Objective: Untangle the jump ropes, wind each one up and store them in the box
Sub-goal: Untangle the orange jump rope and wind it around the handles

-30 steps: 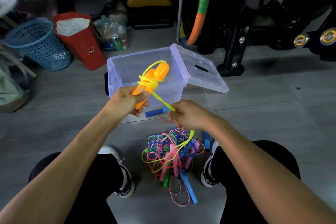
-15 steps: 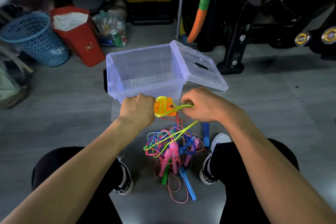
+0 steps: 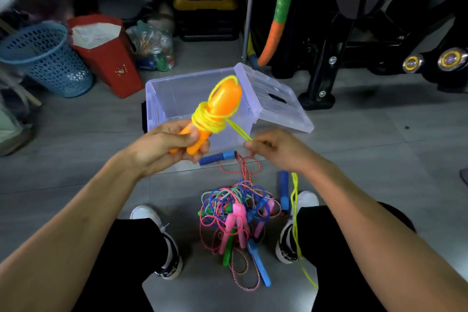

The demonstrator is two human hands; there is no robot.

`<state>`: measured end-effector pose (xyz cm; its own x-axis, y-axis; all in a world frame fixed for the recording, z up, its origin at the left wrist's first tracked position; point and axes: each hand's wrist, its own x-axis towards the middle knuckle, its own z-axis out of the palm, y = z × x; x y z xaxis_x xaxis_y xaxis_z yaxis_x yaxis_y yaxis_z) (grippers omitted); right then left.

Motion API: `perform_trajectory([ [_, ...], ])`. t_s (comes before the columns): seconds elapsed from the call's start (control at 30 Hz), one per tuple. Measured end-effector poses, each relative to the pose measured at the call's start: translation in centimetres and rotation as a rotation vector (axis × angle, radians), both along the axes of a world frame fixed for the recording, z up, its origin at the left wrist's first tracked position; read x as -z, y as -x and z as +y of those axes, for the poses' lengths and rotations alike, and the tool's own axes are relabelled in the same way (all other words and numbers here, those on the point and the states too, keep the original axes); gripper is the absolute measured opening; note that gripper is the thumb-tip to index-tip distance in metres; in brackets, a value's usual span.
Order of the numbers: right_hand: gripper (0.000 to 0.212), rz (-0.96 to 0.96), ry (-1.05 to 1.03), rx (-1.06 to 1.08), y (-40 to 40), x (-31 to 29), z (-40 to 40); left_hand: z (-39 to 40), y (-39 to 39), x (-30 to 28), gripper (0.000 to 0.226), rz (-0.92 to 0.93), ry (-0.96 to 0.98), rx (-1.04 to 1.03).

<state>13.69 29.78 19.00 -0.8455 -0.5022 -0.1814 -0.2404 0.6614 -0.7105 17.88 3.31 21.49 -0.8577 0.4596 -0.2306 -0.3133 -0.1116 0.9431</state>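
Above a grey tiled floor, a person seated with knees apart works on jump ropes. Their left hand (image 3: 167,148) has its fingers curled round the lower ends of two orange handles (image 3: 215,109) held together as a pair. The handles' long axis slants up and away to the right, with the fat ends pointing toward the clear plastic box (image 3: 162,94) just behind them. Yellow rope (image 3: 207,119) is already coiled several times round the middle of the handles.

From that coil a short length of yellow rope runs down and to the right to the right hand (image 3: 276,151), which pinches it between fingertips. Past this hand, the loose remainder (image 3: 295,210) hangs down by the right knee and trails along the floor toward the viewer. The right hand is therefore the nearer one to the slack, and the next wrap likely needs it to carry the rope round the slanted handles.

Between the shoes lies a tangled pile of ropes (image 3: 240,210), pink, blue, green and red-and-white, with blue handles (image 3: 217,157) beside it. The box stands open, its lid (image 3: 278,104) leaning off to the right.
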Motion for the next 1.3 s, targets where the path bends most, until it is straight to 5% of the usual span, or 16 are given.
perform_trajectory([
  [0.07,0.040,-0.001,-0.074,-0.068,-0.9,0.6,-1.7,1.2,0.1,0.0,0.036,-0.098,-0.119,-0.178],
  [0.13,0.041,0.035,-0.158,-0.147,-2.0,0.9,-3.1,2.5,0.5,0.0,0.025,-0.153,-0.005,-0.358],
  [0.3,0.034,0.183,-0.208,-0.184,-3.2,-0.2,-3.9,2.2,1.2,1.8,0.019,-0.038,0.732,-0.449],
  [0.5,0.020,0.262,-0.155,-0.091,-1.6,-2.1,-1.4,4.1,0.2,2.8,0.022,0.333,1.676,-0.010],
  [0.6,0.022,0.285,-0.002,-0.038,-0.1,-2.1,-0.3,4.6,-0.1,2.9,0.015,0.528,1.581,0.308],
  [0.7,0.018,0.269,0.149,0.065,1.3,-1.3,0.5,3.9,-0.2,2.6,0.008,0.519,1.070,0.400],
  [0.87,0.023,0.056,0.218,0.078,1.8,-0.4,0.9,2.0,-0.2,0.3,0.025,0.220,0.410,0.142],
  [0.97,0.028,-0.018,0.178,0.085,1.0,0.1,-0.3,2.2,0.0,-0.2,0.018,0.122,0.226,-0.072],
  [1.13,0.026,-0.026,0.005,-0.050,-0.5,0.2,-2.3,3.2,0.9,0.8,0.011,0.003,0.387,-0.442],
  [1.23,0.025,0.068,-0.060,-0.085,-1.2,-0.3,-2.8,3.4,1.1,1.8,0.017,0.040,0.805,-0.500],
  [1.3,0.021,0.121,-0.055,-0.079,-1.3,-1.0,-2.4,3.0,1.2,2.8,0.016,0.178,1.216,-0.353],
])
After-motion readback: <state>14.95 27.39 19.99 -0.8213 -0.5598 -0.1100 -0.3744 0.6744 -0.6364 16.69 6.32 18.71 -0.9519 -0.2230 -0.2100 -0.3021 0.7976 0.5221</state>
